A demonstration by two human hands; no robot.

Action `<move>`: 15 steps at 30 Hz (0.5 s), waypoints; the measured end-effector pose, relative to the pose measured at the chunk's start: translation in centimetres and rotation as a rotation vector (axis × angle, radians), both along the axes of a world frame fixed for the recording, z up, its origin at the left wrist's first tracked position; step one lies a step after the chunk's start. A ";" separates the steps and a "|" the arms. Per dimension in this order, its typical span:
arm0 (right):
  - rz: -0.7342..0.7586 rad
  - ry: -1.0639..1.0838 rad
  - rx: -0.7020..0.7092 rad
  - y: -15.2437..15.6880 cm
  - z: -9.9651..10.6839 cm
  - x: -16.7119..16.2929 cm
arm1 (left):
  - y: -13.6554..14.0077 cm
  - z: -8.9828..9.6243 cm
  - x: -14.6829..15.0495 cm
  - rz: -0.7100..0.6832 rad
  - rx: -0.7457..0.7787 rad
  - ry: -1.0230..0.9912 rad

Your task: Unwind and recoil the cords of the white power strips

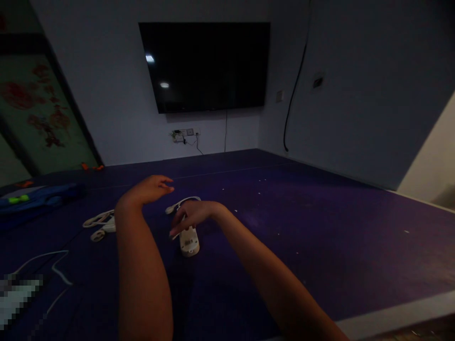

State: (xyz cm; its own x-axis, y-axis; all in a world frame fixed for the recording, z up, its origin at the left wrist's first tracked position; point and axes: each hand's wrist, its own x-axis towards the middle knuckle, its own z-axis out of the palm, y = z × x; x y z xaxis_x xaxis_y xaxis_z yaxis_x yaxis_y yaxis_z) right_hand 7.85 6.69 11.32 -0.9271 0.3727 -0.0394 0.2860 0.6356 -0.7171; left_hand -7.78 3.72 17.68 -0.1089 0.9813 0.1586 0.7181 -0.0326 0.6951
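Observation:
A white power strip (190, 247) lies on the purple-blue surface with a label and small screw holes on its upper side. Across its far half reaches my right hand (195, 214), fingers bent over it and appearing to grip it; the fingertips extend past its left side and are dim. Behind this hand, a white cord with its plug (170, 209) loops on the surface. My left hand (152, 188) hovers to the left of the strip, holding nothing, with thumb and fingers apart. Left of my left forearm lies another white corded device (109, 226), partly hidden.
A thin pale cable (59, 270) trails beside a pixelated object (17, 298) at lower left. Blue cloth (53, 195) lies at far left. Small white scraps (236, 210) dot the surface. A television (209, 66) hangs above wall sockets (186, 134); a black cable (295, 94) hangs at right.

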 end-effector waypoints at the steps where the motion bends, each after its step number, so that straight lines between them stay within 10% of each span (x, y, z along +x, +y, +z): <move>1: -0.051 0.021 0.056 0.0 -0.3 -0.5 | -0.1 0.0 0.0 -0.009 -0.007 0.015; 9: -0.747 0.154 0.302 2.9 -3.9 -2.2 | 2.8 -4.6 2.2 0.067 -0.039 0.160; 15: -0.799 0.099 0.324 4.5 -7.3 -1.9 | 1.4 -11.7 3.5 0.112 0.097 0.082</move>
